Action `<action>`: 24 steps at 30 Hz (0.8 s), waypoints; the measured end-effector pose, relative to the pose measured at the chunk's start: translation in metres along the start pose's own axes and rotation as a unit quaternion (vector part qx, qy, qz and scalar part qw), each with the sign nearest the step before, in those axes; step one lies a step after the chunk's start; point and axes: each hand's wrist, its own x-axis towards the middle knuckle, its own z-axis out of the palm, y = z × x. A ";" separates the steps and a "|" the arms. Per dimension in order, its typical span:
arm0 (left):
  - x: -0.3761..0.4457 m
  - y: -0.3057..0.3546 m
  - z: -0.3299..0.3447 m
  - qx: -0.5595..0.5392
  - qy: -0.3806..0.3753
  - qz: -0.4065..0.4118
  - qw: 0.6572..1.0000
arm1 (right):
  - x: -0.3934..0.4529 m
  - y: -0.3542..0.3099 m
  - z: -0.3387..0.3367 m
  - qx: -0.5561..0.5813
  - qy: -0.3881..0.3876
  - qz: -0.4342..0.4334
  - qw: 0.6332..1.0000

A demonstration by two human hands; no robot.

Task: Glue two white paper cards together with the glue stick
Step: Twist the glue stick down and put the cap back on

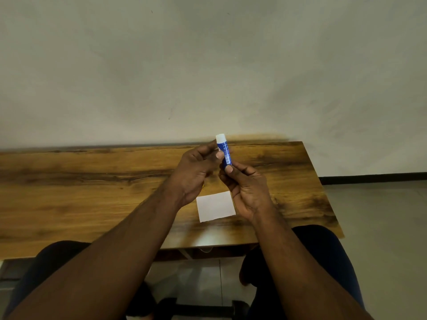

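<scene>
Both hands raised above the brown wood-grain table (92,181), near its far edge, sharing a blue cylindrical glue stick w/ white cap (224,151). Stick is roughly upright, cap end up, tilted slightly. Left hand (196,172) pinches the upper barrel btwn thumb and fingers; right hand (247,192) grips the bottom end w/ thumb and fingertips. Cap on. A white rectangular paper card (216,206) lies flat on the table below the hands, toward the near edge and right end; cannot tell if it's one sheet or two stacked.
</scene>
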 end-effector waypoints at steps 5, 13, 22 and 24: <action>-0.001 -0.003 -0.004 -0.014 0.032 0.026 0.999 | 0.002 0.006 0.000 -0.010 -0.013 -0.007 1.000; 0.000 -0.009 0.005 0.041 0.140 0.032 0.989 | 0.007 0.017 -0.007 -0.125 0.035 -0.075 0.989; 0.002 -0.024 0.007 0.029 0.247 0.045 0.967 | 0.010 0.042 -0.004 -0.325 0.075 -0.210 0.919; 0.002 -0.030 0.003 0.030 0.264 0.053 0.963 | 0.012 0.050 -0.003 -0.328 0.077 -0.219 0.916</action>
